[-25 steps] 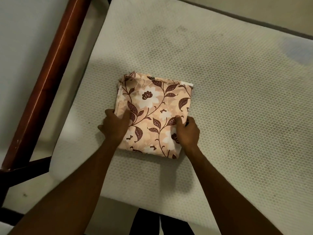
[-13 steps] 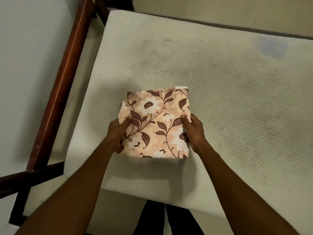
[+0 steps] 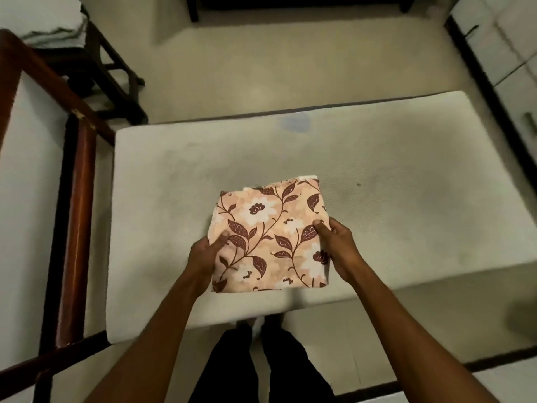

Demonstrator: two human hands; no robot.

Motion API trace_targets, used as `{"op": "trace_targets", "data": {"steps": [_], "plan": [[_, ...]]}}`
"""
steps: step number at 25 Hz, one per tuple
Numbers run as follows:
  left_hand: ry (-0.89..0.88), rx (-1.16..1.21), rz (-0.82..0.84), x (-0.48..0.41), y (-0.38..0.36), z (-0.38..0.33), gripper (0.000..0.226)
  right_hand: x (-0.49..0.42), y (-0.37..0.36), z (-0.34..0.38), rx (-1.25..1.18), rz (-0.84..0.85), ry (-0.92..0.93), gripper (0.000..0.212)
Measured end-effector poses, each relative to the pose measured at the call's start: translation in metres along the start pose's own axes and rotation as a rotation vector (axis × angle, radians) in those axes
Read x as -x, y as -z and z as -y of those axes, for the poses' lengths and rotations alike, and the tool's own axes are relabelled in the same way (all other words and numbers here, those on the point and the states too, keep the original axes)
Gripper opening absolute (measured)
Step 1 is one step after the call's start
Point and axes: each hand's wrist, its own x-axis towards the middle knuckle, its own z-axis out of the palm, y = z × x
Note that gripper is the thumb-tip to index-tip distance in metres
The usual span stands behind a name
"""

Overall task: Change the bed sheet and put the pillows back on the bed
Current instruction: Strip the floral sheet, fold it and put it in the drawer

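A folded bed sheet (image 3: 270, 228), peach with brown leaves and white flowers, sits near the front edge of the bare white mattress (image 3: 392, 181). My left hand (image 3: 205, 253) grips the folded sheet's left side, thumb on top. My right hand (image 3: 337, 242) grips its right side, thumb pressed on the print and fingers curled round the edge. No pillows are in view.
A dark red wooden bed frame (image 3: 78, 228) runs along the left of the mattress. A dark wooden stand (image 3: 116, 80) with white cloth on top is at the far left. White drawers (image 3: 505, 62) line the right. My legs (image 3: 261, 367) stand at the mattress front.
The view has pulled back and up, showing the whole mattress and the floor beyond. Both hands have kept hold of the folded sheet's sides, and it now lies closer to the mattress's front edge.
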Motion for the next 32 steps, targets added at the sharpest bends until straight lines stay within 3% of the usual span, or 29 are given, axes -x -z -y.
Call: {"op": "trace_targets", "data": {"steps": [10,15,26,32], "plan": [[-0.122,-0.187,0.433,0.086,-0.143,-0.074,0.029,0.158,0.140,0.004,-0.341,-0.364,0.171,0.026],[-0.169,-0.350,0.620,0.122,-0.265,-0.076,0.028,0.191,0.234,-0.019,-0.504,-0.546,0.210,0.033],[-0.162,-0.433,0.781,0.183,-0.550,-0.019,0.032,0.221,0.490,-0.030,-0.601,-0.739,0.222,0.031],[-0.157,-0.476,0.802,0.181,-0.679,-0.013,0.027,0.184,0.603,-0.024,-0.641,-0.763,0.212,0.031]]}}
